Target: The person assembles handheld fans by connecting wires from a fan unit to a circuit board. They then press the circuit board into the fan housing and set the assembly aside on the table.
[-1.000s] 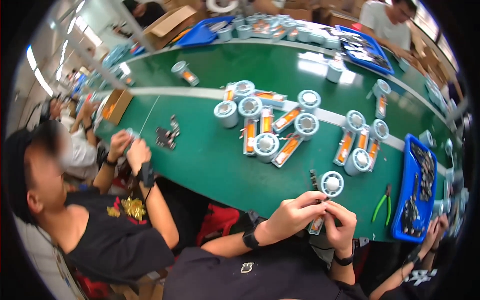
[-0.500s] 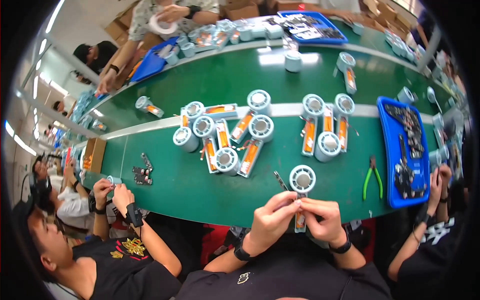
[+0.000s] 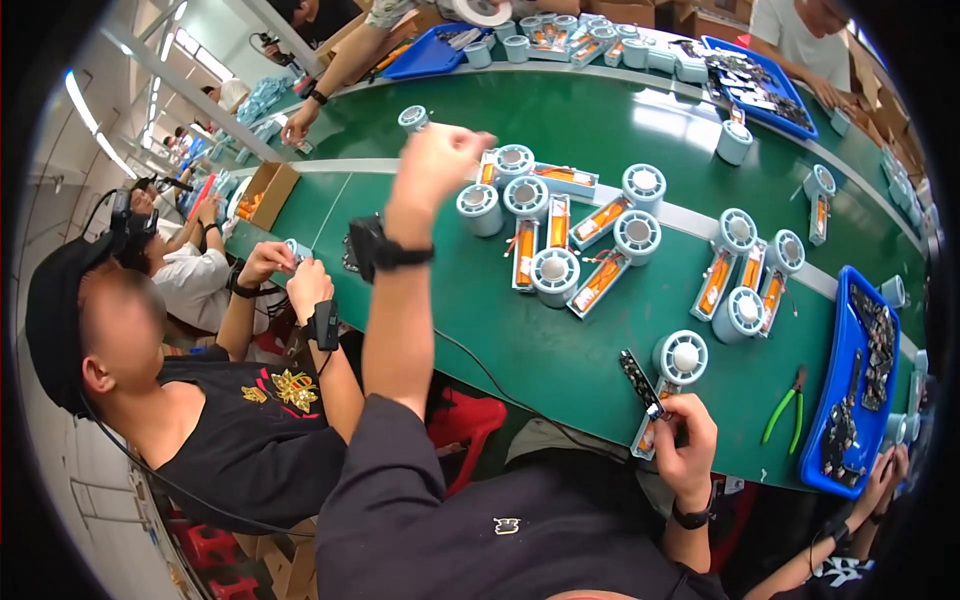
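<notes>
In my right hand (image 3: pixel 687 445), closed near the table's front edge, is a light-blue handheld fan (image 3: pixel 682 357) with a round grille head. Its open handle shows an orange battery. A narrow black circuit board (image 3: pixel 638 380) slants up and left from beside my right fingertips. My left hand (image 3: pixel 438 170) is raised far out over the left part of the table, back toward me, fingers curled together; whatever they may hold is hidden. Just beyond it shows another light-blue fan (image 3: pixel 412 118). Several open-handled fans (image 3: pixel 556 275) lie in a cluster to the right of my left arm.
More fans (image 3: pixel 742 312) lie right of centre. Green-handled cutters (image 3: pixel 784 412) rest left of a blue tray (image 3: pixel 815 440) of black boards. A black cable (image 3: pixel 480 365) crosses the green table (image 3: pixel 480 310). A co-worker (image 3: pixel 250 400) sits at the left; others work across the bench.
My left hand has left the fan and swung up and to the left. My right hand stays on the fan. The view has turned, shifting the table's contents rightward.
</notes>
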Demonstrator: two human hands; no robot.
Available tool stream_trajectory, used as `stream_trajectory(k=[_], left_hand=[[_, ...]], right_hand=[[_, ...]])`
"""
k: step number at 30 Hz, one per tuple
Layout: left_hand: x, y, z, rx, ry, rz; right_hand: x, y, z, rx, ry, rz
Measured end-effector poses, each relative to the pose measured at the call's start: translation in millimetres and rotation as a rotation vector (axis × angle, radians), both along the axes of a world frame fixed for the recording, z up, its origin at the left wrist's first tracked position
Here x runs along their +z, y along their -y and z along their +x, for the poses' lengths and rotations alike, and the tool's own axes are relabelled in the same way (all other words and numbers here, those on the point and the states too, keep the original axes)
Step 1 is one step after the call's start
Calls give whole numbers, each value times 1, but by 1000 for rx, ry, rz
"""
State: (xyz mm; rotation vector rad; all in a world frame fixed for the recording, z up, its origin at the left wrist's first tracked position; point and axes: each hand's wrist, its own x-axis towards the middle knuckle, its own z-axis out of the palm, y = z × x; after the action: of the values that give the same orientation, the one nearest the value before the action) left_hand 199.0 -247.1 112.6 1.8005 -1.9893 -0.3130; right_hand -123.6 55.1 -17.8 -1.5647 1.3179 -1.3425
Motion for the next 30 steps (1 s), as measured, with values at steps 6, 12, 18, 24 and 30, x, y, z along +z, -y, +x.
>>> stream_trajectory(k=[6, 12, 18, 24, 30], left_hand=[[-111, 109, 103, 103, 212, -166], [-134, 117, 82, -34, 50, -74], [-94, 66, 74, 102, -189, 26], [-106, 11, 69, 140, -5, -215], [-88, -64, 53, 207, -220, -9]], right_hand=[[6, 7, -4, 148, 46, -17], [-8, -13, -9, 14, 26, -1], [7, -8, -5, 58, 68, 83], [13, -5, -8, 71, 138, 110], [14, 6, -12, 76, 74, 101]])
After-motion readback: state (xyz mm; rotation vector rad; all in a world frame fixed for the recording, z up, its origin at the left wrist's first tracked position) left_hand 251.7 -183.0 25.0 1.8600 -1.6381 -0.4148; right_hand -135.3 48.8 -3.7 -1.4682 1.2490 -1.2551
